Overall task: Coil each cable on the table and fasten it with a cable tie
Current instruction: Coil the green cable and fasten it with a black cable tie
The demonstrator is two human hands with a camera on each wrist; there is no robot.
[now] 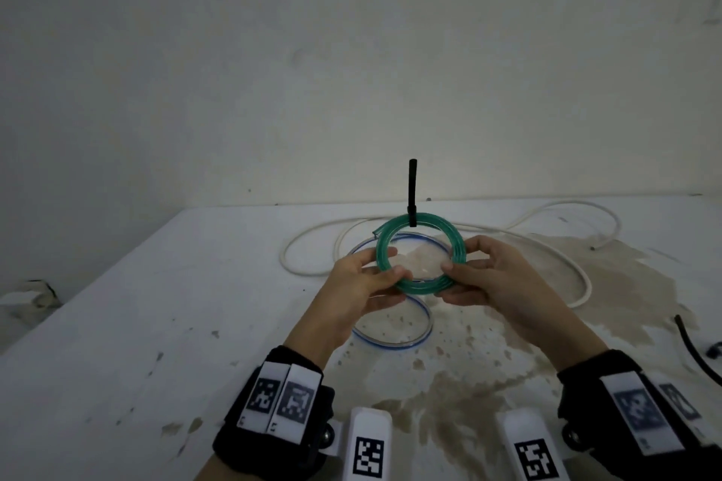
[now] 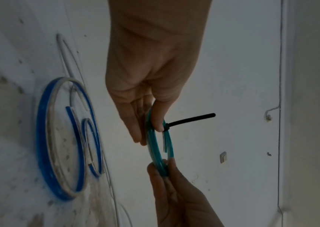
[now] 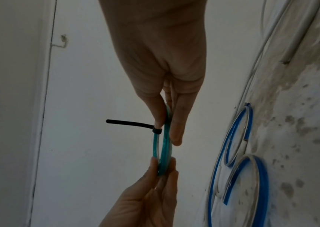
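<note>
Above stained table [image 1: 195, 285], left hand [image 1: 357, 281] and right hand [image 1: 488, 277] pinch green coil [image 1: 420, 258]; black tie [image 1: 412, 187] at twelve o'clock.

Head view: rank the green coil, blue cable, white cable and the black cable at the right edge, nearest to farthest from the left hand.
1. Green coil: pinched by the left hand.
2. Blue cable: on the table just beneath.
3. White cable: loops behind and rightward.
4. Black cable: far right edge.
</note>
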